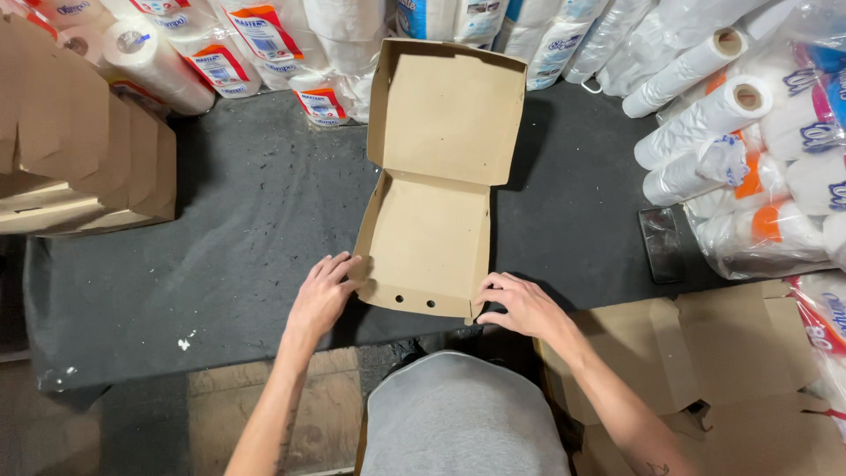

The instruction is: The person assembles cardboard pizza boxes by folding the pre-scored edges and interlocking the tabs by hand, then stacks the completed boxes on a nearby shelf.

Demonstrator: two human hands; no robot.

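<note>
A brown cardboard box [430, 231] lies open on the dark table [247, 229], its lid [448, 110] standing up at the back. Two small round holes show in its front wall. My left hand [324, 291] touches the box's front left corner with the fingers spread on the side wall. My right hand [520, 304] presses the front right corner, fingers curled against the wall. Neither hand holds anything free of the box.
A stack of folded cardboard boxes [79, 159] stands at the left. Wrapped paper rolls [749, 132] pile up at the right and along the back [264, 53]. Flat cardboard sheets [705, 353] lie at the lower right. A dark phone [663, 243] rests near the rolls.
</note>
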